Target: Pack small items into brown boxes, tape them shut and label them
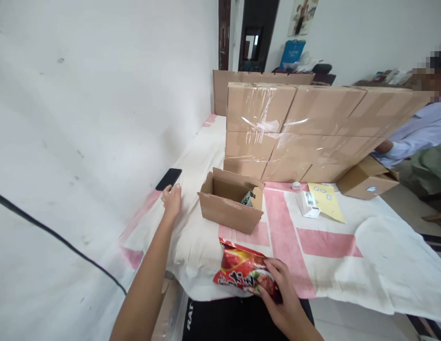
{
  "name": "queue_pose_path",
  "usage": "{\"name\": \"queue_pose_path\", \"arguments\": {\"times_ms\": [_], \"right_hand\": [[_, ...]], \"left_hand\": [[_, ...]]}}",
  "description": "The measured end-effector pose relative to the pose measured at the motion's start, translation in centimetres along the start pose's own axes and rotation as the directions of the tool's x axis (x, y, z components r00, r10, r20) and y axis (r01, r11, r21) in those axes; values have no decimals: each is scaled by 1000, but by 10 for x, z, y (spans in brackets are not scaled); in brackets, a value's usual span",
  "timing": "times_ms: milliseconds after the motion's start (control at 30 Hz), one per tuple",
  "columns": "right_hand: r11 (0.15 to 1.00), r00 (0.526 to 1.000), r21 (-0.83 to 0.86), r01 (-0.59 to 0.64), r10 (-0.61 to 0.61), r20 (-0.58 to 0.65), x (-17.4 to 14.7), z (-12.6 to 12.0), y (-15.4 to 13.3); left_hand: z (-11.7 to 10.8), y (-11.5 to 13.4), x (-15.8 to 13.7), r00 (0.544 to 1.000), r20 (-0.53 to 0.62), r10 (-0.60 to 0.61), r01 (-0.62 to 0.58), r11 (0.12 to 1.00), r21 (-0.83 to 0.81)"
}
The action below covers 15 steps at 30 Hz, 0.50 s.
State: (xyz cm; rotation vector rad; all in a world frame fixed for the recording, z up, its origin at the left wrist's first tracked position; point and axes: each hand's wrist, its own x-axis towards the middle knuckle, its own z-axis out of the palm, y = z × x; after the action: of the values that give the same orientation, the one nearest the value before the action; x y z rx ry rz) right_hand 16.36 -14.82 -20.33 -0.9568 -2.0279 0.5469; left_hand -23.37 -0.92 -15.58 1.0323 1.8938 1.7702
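Note:
A glossy red food packet (pixel 243 270), printed with dark characters and a picture of a dish, is in my right hand (pixel 282 296), thumb and fingers gripping its right end over the table's front edge. My left hand (pixel 172 200) reaches to the near corner of a black phone (pixel 169 179) lying flat by the wall. Its fingers are loosely curled and slightly apart; whether they touch the phone is unclear. Between and beyond my hands stands an open cardboard box (pixel 229 214). A small dark patterned packet (pixel 248 199) sits inside at its right end.
Taped cardboard boxes (pixel 309 132) form a wall across the table. A white device (pixel 308 204) and a yellow sheet (pixel 327 201) lie to the right. Beyond, a person's sleeve (pixel 415 132) is beside another open carton (pixel 365 180). A black cable (pixel 60 242) hangs along the left wall.

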Motion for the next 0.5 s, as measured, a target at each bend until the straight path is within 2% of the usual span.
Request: {"name": "queue_pose_path", "arguments": {"times_ms": [67,133,167,233,300,433,500], "right_hand": [[993,993,-102,60,-70,-95,-11,-20,4],[979,976,-198,42,-83,-203,-14,-37,10],[972,965,-235,8,-69,-253,-13,-46,14],[960,943,-270,-72,-22,-332,-8,-60,25],[957,927,-262,-121,15,-374,0,-71,40],[969,924,-208,-134,47,-379,12,-83,72],[976,927,-176,-126,52,-372,13,-86,84]], "left_hand": [[7,11,-5,993,22,115,-116,992,44],[11,24,-19,953,128,274,-280,959,31],[12,31,-28,908,212,360,-371,929,9],[13,42,-45,784,379,492,-515,856,-47],[12,47,-59,668,493,557,-596,797,-92],[4,40,-81,535,572,622,-697,707,-118],[1,33,-92,493,560,666,-744,656,-125]]}}
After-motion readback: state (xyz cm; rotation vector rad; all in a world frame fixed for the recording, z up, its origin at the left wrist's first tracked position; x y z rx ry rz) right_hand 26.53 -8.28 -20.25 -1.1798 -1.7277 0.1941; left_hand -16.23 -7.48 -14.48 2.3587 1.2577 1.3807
